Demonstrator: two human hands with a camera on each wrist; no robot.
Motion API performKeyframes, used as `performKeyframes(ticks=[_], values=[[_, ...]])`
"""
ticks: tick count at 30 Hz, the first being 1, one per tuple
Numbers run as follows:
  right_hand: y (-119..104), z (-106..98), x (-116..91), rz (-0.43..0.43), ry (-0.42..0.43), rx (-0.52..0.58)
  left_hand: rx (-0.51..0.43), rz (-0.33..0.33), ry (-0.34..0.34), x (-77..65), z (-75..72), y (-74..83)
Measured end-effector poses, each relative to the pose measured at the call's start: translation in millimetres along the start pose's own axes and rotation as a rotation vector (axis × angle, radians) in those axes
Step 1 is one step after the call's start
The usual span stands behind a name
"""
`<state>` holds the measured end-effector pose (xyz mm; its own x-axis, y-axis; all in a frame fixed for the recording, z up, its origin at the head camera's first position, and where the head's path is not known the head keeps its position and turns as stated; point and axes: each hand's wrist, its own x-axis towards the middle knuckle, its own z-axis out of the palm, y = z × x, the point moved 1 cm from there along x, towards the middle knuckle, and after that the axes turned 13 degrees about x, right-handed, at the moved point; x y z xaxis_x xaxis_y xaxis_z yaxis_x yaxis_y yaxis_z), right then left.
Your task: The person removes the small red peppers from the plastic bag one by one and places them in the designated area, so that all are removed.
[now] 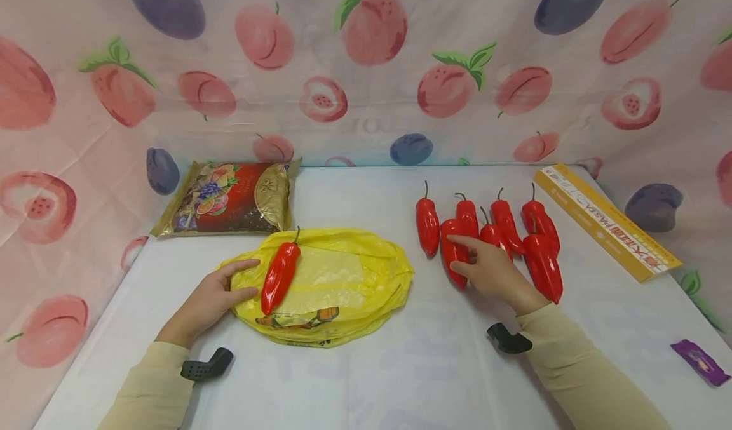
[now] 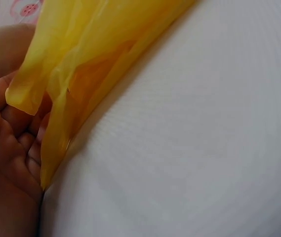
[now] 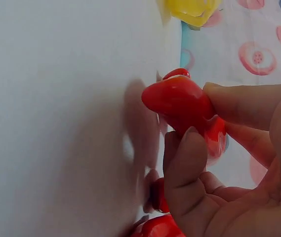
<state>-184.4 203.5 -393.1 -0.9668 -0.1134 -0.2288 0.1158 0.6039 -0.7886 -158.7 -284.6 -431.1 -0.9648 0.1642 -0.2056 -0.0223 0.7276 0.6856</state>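
My right hand (image 1: 496, 272) pinches a glossy red chili pepper (image 1: 455, 252) between thumb and fingers, among other red peppers. In the right wrist view this pepper (image 3: 177, 98) shows its rounded tip, with its shadow cast on the white table. My left hand (image 1: 207, 300) grips the left edge of a yellow plastic bag (image 1: 337, 268) that lies spread on the table. Folds of the bag (image 2: 63, 98) hang over the curled fingers in the left wrist view, partly hiding them. One red chili pepper (image 1: 280, 279) with a dark stem rests on the bag's left part.
Several red peppers (image 1: 427, 227) lie right of the bag. A brown and gold food packet (image 1: 229, 198) lies at the back left. To the right is a long yellow pasta box (image 1: 606, 223); a small purple wrapped snack (image 1: 700, 361) lies near the right edge. Fruit-print cloth (image 1: 354, 112) hangs behind.
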Motion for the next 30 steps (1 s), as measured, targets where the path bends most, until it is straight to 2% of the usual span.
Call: performKeyframes(ticks=[18,30], values=[[3.0,5.6,0.2,0.008,0.004,-0.048,-0.003,0.007,0.002,-0.3,-0.3,0.5],[2.6,7.9,-0.5,0.033,0.024,-0.037,-0.007,0.006,-0.002,0.3,0.0,-1.0]])
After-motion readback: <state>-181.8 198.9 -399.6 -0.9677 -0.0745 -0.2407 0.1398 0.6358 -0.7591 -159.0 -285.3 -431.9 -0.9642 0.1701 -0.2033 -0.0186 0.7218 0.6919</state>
